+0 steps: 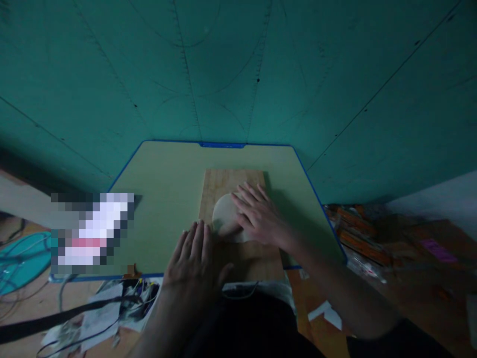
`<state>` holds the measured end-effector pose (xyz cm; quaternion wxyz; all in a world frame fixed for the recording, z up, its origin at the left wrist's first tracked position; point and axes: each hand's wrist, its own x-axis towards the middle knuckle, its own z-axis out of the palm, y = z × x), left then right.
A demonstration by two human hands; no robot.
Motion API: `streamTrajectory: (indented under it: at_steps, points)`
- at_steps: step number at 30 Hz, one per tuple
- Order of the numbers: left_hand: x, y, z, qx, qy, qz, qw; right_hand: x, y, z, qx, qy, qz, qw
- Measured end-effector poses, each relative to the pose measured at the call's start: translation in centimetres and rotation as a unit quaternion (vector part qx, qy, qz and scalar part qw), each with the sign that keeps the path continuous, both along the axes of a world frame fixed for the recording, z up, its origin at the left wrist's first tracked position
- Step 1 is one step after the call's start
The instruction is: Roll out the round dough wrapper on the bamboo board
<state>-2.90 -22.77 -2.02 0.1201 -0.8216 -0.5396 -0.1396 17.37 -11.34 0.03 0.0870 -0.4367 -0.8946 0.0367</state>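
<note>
Looking down at a teal cutting mat with faint ruled lines (238, 74) that covers most of the bench, and on top of it sits a pale green board with a blue rim (164, 179). Next size down is a light wooden plank with a bamboo-like grain (231, 181), lying lengthwise toward the person on the green board. On that plank rests a pale, round, flat disc of what looks like dough or soft clay (222, 215), roughly in the plank's middle.

The right hand (259, 216) lies flat over the disc's right half, fingers straight and slightly spread, palm down, pressing rather than gripping. The left hand (194, 261) is flat too, fingers together and extended, resting on the plank's near left edge just beside the disc, not clamped on anything.

My guess on handling: the disc seems soft and light, easy to dent or stretch, maybe a bit tacky, so pinching an edge would probably deform it. Sliding flat fingers under the rim and lifting with the whole palm looks safer. The plank looks stiff and could slide on the smooth green board if it isn't steadied.

Smaller stuff: loose papers and tangled wires (122, 303) near the front left corner.
</note>
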Motion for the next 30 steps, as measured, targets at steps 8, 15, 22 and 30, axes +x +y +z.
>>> streamTrajectory:
  at_steps: [8, 15, 22, 30]
  points:
    - [-0.7, 0.5, 0.0, -0.024, 0.005, 0.008, 1.000, -1.3, 1.3, 0.1, -0.011, -0.009, 0.000, 1.000]
    - [0.7, -2.9, 1.7, -0.017, -0.012, -0.059, 0.998, 0.7, -1.0, 0.1, -0.014, 0.001, -0.004, 1.000]
    - [0.0, -1.6, 0.6, 0.000, 0.023, -0.027, 0.999, -1.6, 1.1, 0.4, -0.003, -0.016, 0.002, 1.000]
    - [1.1, -3.5, 1.3, -0.030, 0.001, -0.111, 0.993, 3.5, -1.8, -1.4, 0.002, 0.084, 0.044, 0.996]
